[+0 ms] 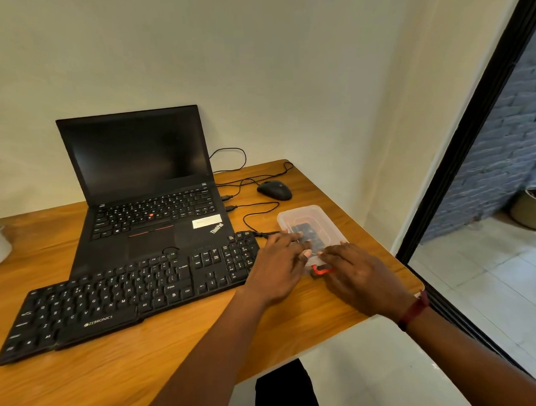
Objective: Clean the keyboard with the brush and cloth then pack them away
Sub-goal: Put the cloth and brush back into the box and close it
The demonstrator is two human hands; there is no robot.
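Both hands flat on the lid of a clear plastic box (311,219) at about 3 o'clock on the bench (175,373): left hand (278,269) and right hand (359,275), neither grip closed round anything. Something dark and red inside it. Keyboard (127,299) sits at 9 o'clock of the box.

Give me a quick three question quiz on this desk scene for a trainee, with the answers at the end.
1. True or false: both hands rest on the clear plastic container.
2. Which lies nearest the container: A) mouse B) laptop C) keyboard?
3. What colour is the part showing under the container's near end?

Key: 1. True; the left hand and right hand press on its lid. 2. C. 3. Red.
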